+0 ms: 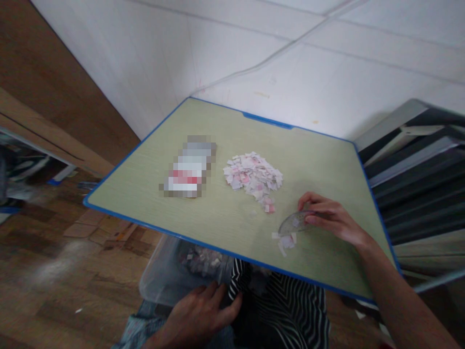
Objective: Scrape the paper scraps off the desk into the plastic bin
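Note:
In the head view, my right hand (332, 218) reaches over the table's right side. Its thumb and fingers pinch the edge of a clear, rounded, thin plastic-like piece (292, 224), held tilted; its exact kind I cannot make out. A few paper scraps (287, 241) lie just under and in front of it. Farther left is a heap of small white and pinkish paper pieces (252, 172), with some trailing toward my right hand. My left hand (203, 310) rests low near my lap, thumb apart from the fingers, beside black-and-white striped cloth (298, 305).
The pale green table (138, 179) has a blue rim and stands against a white wall. A pixelated flat object (187, 167) lies on its left. Below the front edge is a clear plastic bin (156, 276) with scraps inside. Dark folded furniture (417, 169) stands at the right.

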A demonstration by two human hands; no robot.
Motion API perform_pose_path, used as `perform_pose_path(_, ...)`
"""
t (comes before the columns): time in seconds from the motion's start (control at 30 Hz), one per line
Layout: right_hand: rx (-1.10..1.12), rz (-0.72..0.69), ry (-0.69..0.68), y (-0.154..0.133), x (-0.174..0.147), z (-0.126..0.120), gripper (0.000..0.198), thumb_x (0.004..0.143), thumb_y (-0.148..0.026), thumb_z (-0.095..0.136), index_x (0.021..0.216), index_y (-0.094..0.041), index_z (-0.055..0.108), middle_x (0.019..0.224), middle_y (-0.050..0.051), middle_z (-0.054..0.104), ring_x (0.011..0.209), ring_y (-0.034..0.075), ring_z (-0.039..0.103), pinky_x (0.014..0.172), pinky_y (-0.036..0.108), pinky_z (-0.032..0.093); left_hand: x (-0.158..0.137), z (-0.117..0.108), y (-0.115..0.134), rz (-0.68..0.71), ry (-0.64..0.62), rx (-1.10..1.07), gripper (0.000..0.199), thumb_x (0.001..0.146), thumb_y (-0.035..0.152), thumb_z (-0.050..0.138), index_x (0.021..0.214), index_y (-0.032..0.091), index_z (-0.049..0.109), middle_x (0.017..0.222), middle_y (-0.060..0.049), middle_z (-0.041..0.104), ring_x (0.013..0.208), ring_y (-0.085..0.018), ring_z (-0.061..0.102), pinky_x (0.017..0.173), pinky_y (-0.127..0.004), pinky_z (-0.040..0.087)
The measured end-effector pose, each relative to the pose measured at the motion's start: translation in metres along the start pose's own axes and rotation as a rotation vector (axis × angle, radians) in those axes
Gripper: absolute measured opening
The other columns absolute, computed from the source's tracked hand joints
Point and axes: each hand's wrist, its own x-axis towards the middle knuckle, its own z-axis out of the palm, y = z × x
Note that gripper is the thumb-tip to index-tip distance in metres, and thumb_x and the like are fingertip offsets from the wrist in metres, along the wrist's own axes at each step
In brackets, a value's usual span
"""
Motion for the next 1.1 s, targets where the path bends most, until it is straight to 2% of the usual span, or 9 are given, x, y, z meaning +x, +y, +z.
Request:
perform_pose_path(0.07, 0.039, 0.005, 0.057, 0.002, -0.001, 0.000, 0.024, 0.078, -0.036, 0.055, 0.063, -0.018, 0.063, 0.081, 0.006, 0.055, 0.068, 0.013, 0.051, 0.055, 0.026, 0.043, 0.000, 0.000, 0.000, 0.003, -0.005, -0.001, 0.055, 0.080, 0.013, 0.051, 0.130, 0.024, 0.029, 0.101, -0.011, 0.058, 0.081, -0.020, 0.058, 0.063, -0.028, 0.050)
perform_pose_path(0.13, 0.069, -0.001, 0.220, 0.007, -0.002, 0.001, 0.020, 0.078, -0.035, 0.056, 0.066, -0.020, 0.064, 0.081, 0.005, 0.054, 0.073, 0.014, 0.051, 0.057, 0.026, 0.043, 0.000, 0.002, 0.000, 0.006, -0.005, 0.004, 0.055, 0.080, 0.013, 0.050, 0.130, 0.024, 0.029, 0.101, -0.011, 0.058, 0.082, -0.020, 0.058, 0.062, -0.028, 0.050)
perform_pose_path(0.2, 0.073, 0.004, 0.313, 0.012, -0.003, 0.002, 0.016, 0.078, -0.032, 0.056, 0.070, -0.022, 0.064, 0.083, 0.004, 0.054, 0.076, 0.014, 0.051, 0.057, 0.025, 0.042, 0.000, 0.003, 0.000, 0.002, 0.001, 0.009, 0.054, 0.080, 0.012, 0.050, 0.129, 0.024, 0.029, 0.101, -0.011, 0.058, 0.084, -0.020, 0.057, 0.064, -0.027, 0.049)
perform_pose_path(0.4, -0.001, 0.059, 0.256, 0.011, 0.001, 0.004, 0.021, 0.078, -0.035, 0.055, 0.066, -0.020, 0.063, 0.082, 0.005, 0.053, 0.072, 0.014, 0.052, 0.056, 0.026, 0.042, 0.001, 0.001, -0.001, 0.004, -0.004, -0.010, 0.051, 0.082, 0.015, 0.048, 0.129, 0.024, 0.030, 0.099, -0.011, 0.059, 0.081, -0.019, 0.057, 0.061, -0.027, 0.049)
perform_pose_path(0.63, -0.048, 0.041, 0.263, 0.008, 0.003, 0.004, 0.023, 0.078, -0.037, 0.054, 0.066, -0.020, 0.062, 0.081, 0.005, 0.053, 0.072, 0.015, 0.052, 0.056, 0.027, 0.043, 0.000, 0.001, 0.000, 0.009, -0.005, -0.004, 0.054, 0.082, 0.013, 0.048, 0.131, 0.024, 0.029, 0.100, -0.012, 0.058, 0.083, -0.020, 0.057, 0.063, -0.029, 0.049)
perform_pose_path(0.8, -0.108, 0.002, 0.220, 0.006, 0.002, 0.003, 0.019, 0.080, -0.032, 0.054, 0.068, -0.020, 0.061, 0.083, 0.006, 0.053, 0.074, 0.015, 0.052, 0.057, 0.027, 0.043, 0.000, 0.002, -0.001, 0.012, -0.011, -0.009, 0.056, 0.080, 0.012, 0.050, 0.130, 0.024, 0.029, 0.102, -0.012, 0.058, 0.085, -0.022, 0.057, 0.063, -0.029, 0.050)
perform_pose_path(1.1, -0.143, -0.030, 0.276, 0.000, 0.001, 0.004, 0.020, 0.080, -0.034, 0.053, 0.068, -0.020, 0.061, 0.084, 0.006, 0.054, 0.078, 0.017, 0.053, 0.063, 0.031, 0.045, -0.001, 0.002, 0.000, 0.007, -0.007, -0.022, 0.056, 0.081, 0.013, 0.048, 0.132, 0.023, 0.026, 0.101, -0.011, 0.058, 0.084, -0.020, 0.056, 0.063, -0.028, 0.048)
